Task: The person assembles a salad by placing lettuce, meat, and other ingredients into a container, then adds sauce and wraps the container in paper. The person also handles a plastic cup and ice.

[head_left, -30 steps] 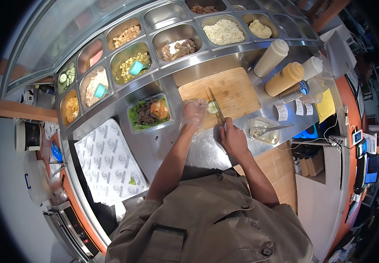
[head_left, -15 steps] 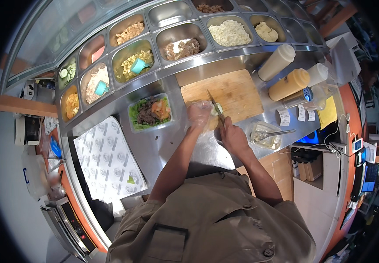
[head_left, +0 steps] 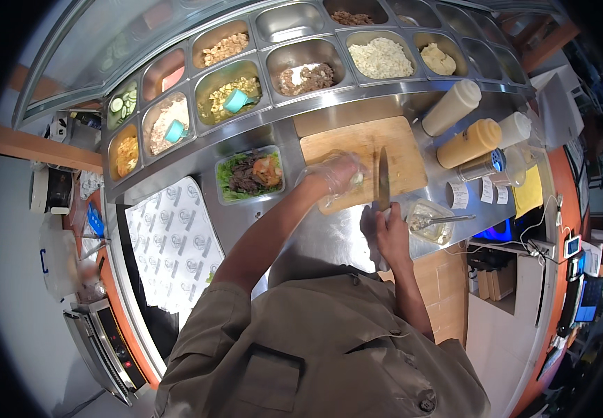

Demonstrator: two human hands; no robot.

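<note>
In a clear plastic glove, my left hand (head_left: 339,174) is closed over a small pale piece of food (head_left: 357,179) on the wooden cutting board (head_left: 395,136). Most of that piece is hidden by the fingers, so its kind is unclear. My bare right hand (head_left: 392,235) grips the handle of a kitchen knife (head_left: 383,174) at the board's near right edge. The blade points away from me, over the board and apart from the food. Left of the board is a clear plastic container (head_left: 222,195) with lettuce, dark shredded meat and something orange-red.
A glass tub (head_left: 432,237) with a spoon stands by my right hand. Sauce bottles (head_left: 470,143) and a shaker (head_left: 482,164) line the right side. Metal food pans (head_left: 289,24) run along the back, some holding turquoise scoops (head_left: 236,101). Printed paper sheets (head_left: 174,240) lie at left.
The knife has moved right, off the food, and turned to point straight away from me. My left hand has shifted right across the board with the pale food under its fingers. The view has shifted slightly.
</note>
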